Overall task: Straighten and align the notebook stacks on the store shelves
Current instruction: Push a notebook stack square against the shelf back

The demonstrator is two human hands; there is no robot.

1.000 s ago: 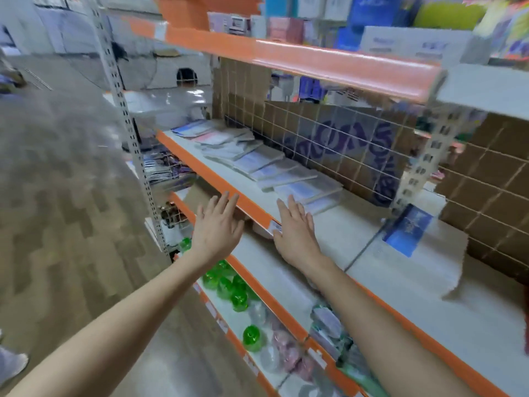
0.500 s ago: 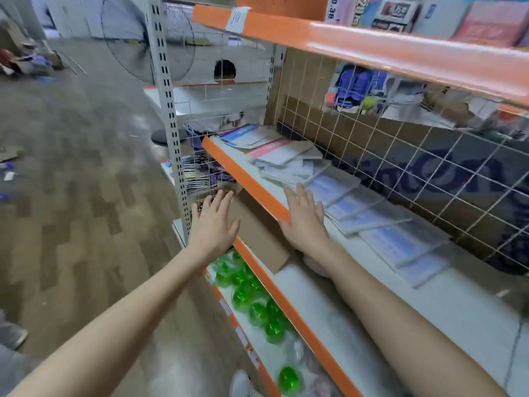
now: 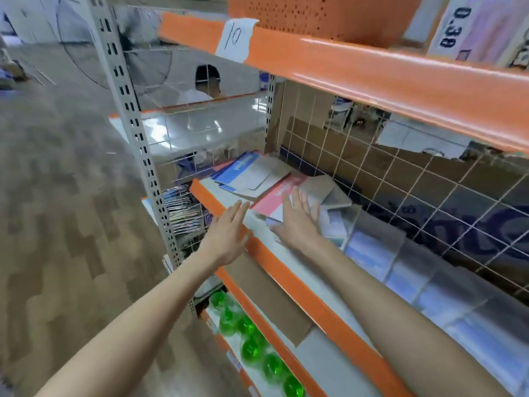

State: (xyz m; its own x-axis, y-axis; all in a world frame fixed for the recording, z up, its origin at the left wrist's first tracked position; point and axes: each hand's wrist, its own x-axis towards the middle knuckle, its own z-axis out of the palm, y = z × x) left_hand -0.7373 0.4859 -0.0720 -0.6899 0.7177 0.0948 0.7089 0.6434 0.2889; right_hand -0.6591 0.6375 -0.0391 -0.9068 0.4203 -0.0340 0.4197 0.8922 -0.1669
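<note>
Right grip [image 3: 297,222]: flat, fingers straight, laid on the notebooks [image 3: 329,216].
Left grip [image 3: 229,230]: flat, nothing held, over the shelf [image 3: 286,270] edge.
Notebooks: fanned askew under and beyond the right grip.

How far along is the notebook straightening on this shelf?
Early. Nothing looks done: the notebooks at the shelf's far end lie askew. In hand: the right hand is flat over them, the left hand open at the shelf edge. Left: squaring every pile.
</note>
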